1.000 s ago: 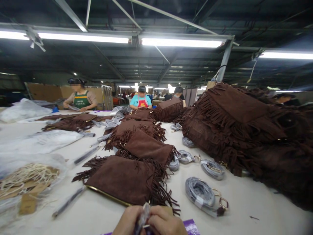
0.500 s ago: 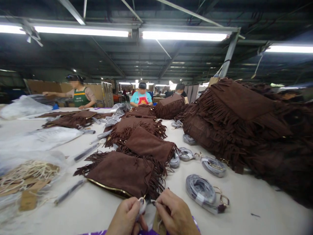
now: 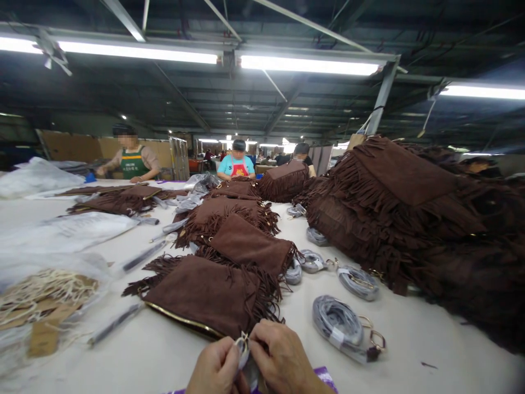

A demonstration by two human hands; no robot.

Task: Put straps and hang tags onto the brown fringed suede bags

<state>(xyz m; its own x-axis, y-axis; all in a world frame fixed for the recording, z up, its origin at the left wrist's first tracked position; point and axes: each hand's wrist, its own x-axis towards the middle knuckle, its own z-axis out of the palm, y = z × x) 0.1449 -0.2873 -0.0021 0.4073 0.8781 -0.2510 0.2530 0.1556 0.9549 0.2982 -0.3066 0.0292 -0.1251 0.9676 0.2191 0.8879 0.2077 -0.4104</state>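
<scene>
A brown fringed suede bag (image 3: 205,295) lies flat in front of me, its gold zipper edge turned towards me. At the near corner of that bag, my left hand (image 3: 217,366) is closed in a pinch around a ring wrapped in whitish material (image 3: 243,350). Fingertips of my right hand (image 3: 283,355) press together right beside the ring, at a pale cord. What exactly sits between the right fingers is hidden. Right of my hands rests a plastic-wrapped coiled strap (image 3: 338,320) with gold clasps.
More fringed bags (image 3: 250,243) run in a row away from me. A high heap of them (image 3: 394,219) rises at right. Corded cardboard tags (image 3: 45,334) sit in clear plastic at left. Wrapped rods (image 3: 115,325) lie nearby. Co-workers (image 3: 237,164) are across the table.
My right hand has moved left and up, closer to my left hand at the ring. The brown tag visible below the right hand before is now mostly hidden.
</scene>
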